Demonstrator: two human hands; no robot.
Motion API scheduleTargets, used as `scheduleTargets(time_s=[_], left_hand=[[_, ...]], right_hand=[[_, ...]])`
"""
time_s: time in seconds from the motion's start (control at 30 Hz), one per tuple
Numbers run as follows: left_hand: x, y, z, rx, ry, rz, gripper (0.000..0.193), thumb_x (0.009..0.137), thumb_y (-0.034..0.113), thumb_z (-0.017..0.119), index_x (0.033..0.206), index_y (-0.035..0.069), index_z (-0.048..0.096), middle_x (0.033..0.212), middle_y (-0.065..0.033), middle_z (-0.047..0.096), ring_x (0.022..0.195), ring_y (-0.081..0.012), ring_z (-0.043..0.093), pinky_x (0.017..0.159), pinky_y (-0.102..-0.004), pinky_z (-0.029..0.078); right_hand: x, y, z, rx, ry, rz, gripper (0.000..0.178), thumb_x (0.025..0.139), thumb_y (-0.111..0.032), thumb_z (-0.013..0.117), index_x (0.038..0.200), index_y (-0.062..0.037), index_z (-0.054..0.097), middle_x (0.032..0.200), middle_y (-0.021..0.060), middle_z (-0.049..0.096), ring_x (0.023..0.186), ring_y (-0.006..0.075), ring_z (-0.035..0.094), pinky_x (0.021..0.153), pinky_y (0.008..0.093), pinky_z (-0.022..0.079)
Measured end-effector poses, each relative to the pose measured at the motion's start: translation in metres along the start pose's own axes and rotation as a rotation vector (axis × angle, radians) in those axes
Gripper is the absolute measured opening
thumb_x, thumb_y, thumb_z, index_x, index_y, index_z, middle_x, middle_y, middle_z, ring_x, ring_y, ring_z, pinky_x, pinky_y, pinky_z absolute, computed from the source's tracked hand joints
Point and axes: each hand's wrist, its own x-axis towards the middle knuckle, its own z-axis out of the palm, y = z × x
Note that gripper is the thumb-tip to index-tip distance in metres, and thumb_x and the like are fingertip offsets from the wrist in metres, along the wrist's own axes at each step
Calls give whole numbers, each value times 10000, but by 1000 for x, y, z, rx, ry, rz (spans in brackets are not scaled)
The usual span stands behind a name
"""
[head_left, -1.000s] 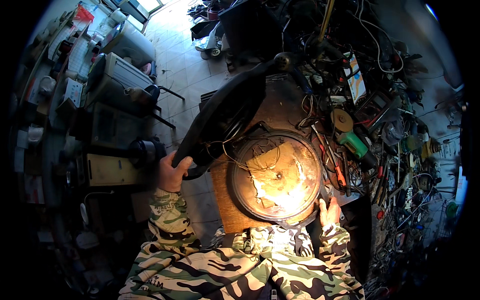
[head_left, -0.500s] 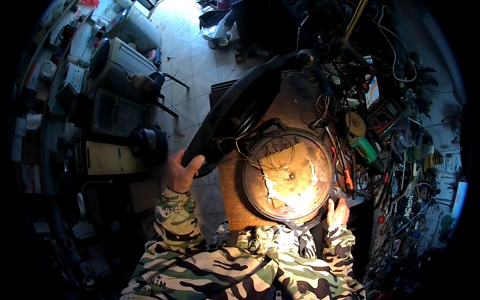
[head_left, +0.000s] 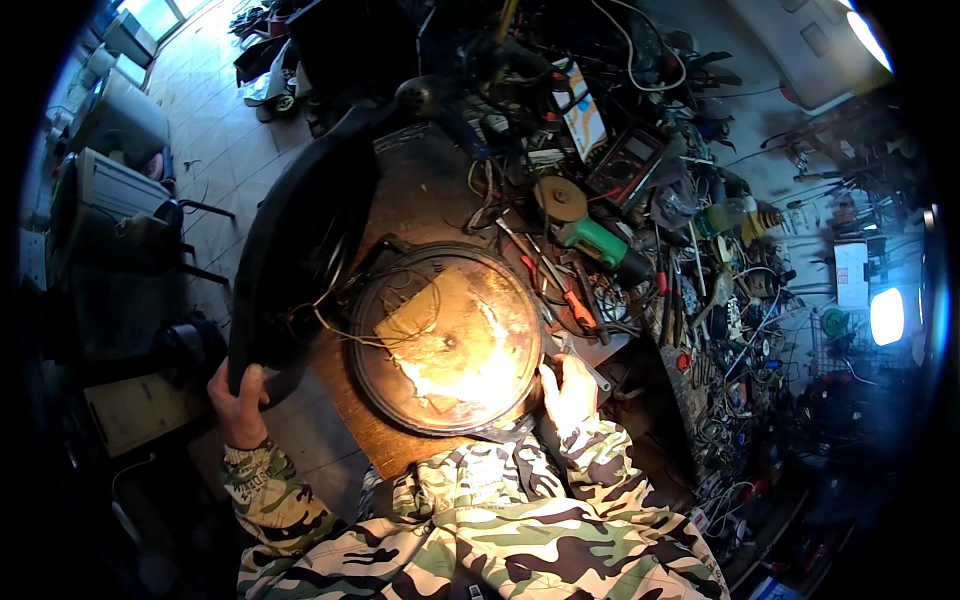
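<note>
— Where's the big black cover (head_left: pixel 300 240) sitting right now?

— Off the left edge of the tabletop (head_left: pixel 420 180), tilted up on its side. Its far end reaches toward the back of the tabletop, its near end hangs out over the floor (head_left: pixel 215 140). The left hand (head_left: pixel 243 398) has that near end, fingers curled shut around the lower rim.

— And the right hand (head_left: pixel 570 390)?

— Resting at the near right rim of the round pan-like base (head_left: pixel 445 340), which lies flat at the near edge of the tabletop. Fingers look loosely bent against the rim; whether they actually pinch it, I cannot tell.

— How would the cover handle, you reckon?

— Stiff, moulded shell, probably plastic, so light for its bulk but long and awkward (one hand at the very end gives it plenty of leverage to swing). I'd judge a grip nearer the middle of the rim steadier. Thin wires (head_left: pixel 345 325) run from it toward the base, so they could snag or pull.

— The base?

— Looks like metal, rusty and scorched inside, rigid, likely the heavier piece. The rim is the place to hold it.

— Anything close by?

— A green-handled tool (head_left: pixel 598 243), a red-handled pliers (head_left: pixel 575 300) and a tangle of cables along the right side.
</note>
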Motion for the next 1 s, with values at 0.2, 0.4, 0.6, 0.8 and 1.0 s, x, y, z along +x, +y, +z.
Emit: scheduleTargets(time_s=[0.2, 0.4, 0.6, 0.8, 1.0], left_hand=[[-3, 2, 6, 7, 9, -14, 401, 847, 407, 713, 813, 24, 599, 701, -2, 533, 560, -64, 455, 525, -238, 351], [-6, 5, 8, 22, 26, -1, 398, 858, 405, 711, 896, 21, 616, 727, -3, 548, 569, -65, 460, 533, -236, 364], [-6, -12, -3, 21, 68, -1, 435, 876, 402, 727, 1065, 19, 642, 758, -3, 581, 587, -63, 465, 545, -240, 372], [-5, -20, -15, 4, -19, -9, 468, 949, 443, 645, 1230, 75, 578, 774, 16, 449, 661, -119, 421, 627, -379, 382], [-16, 12, 1, 167, 220, -196, 620, 894, 452, 702, 1317, 49, 494, 942, -21, 562, 791, -112, 507, 656, -276, 428]], right_hand=[[8, 34, -10, 47, 7, 160, 236, 861, -165, 696, 951, 47, 646, 824, 224, 643, 762, 409, 642, 650, 487, 488], [44, 65, -8, -62, 41, 70, 252, 866, -182, 665, 958, 48, 625, 811, 245, 622, 766, 444, 624, 657, 501, 475], [67, 78, -13, 37, -19, 30, 237, 870, -174, 679, 923, 45, 605, 843, 268, 625, 800, 475, 615, 683, 524, 478], [67, 125, -55, 164, 185, 207, 213, 894, -215, 683, 886, -10, 625, 768, 208, 654, 707, 414, 648, 619, 489, 504], [121, 223, -84, -115, 488, 115, 182, 891, -206, 655, 932, -33, 619, 799, 213, 654, 751, 424, 636, 655, 516, 481]])
